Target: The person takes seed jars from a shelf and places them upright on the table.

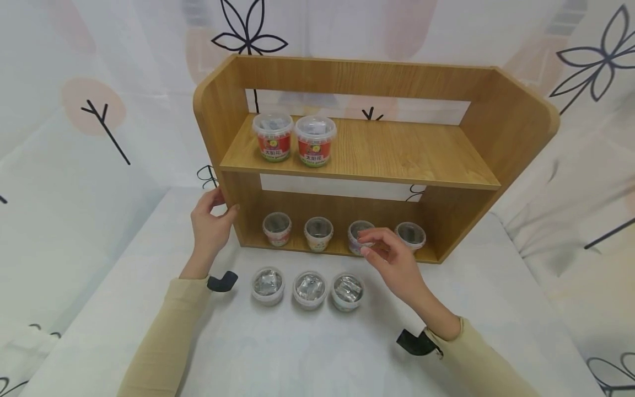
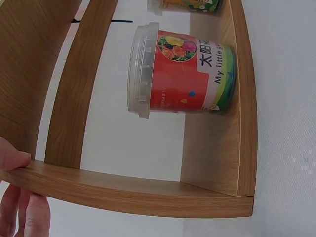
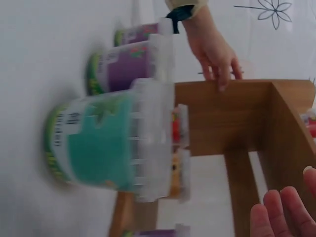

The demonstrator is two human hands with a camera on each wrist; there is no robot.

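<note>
Three lidded cups (image 1: 310, 290) stand on the tabletop (image 1: 297, 353) before the rack's (image 1: 397, 149) front edge. The empty right hand (image 1: 392, 260), fingers loosely parted, seems just beside a lower-shelf cup (image 1: 353, 241). The left hand (image 1: 210, 226) grips the rack's left edge.

1. A white backdrop (image 1: 149, 33) stands behind the table (image 1: 297, 353) and along its left and right sides.
2. Black line-drawn flowers (image 1: 248, 41) are printed on it, with a bare twig (image 1: 115, 141) crossing a round peach patch (image 1: 99, 91).
3. Higher up sit pale pink patches (image 1: 409, 27) and grey-blue stripes (image 1: 568, 16).
4. The table is white.
5. Light falls softly, leaving faint, blurred shadows.
</note>
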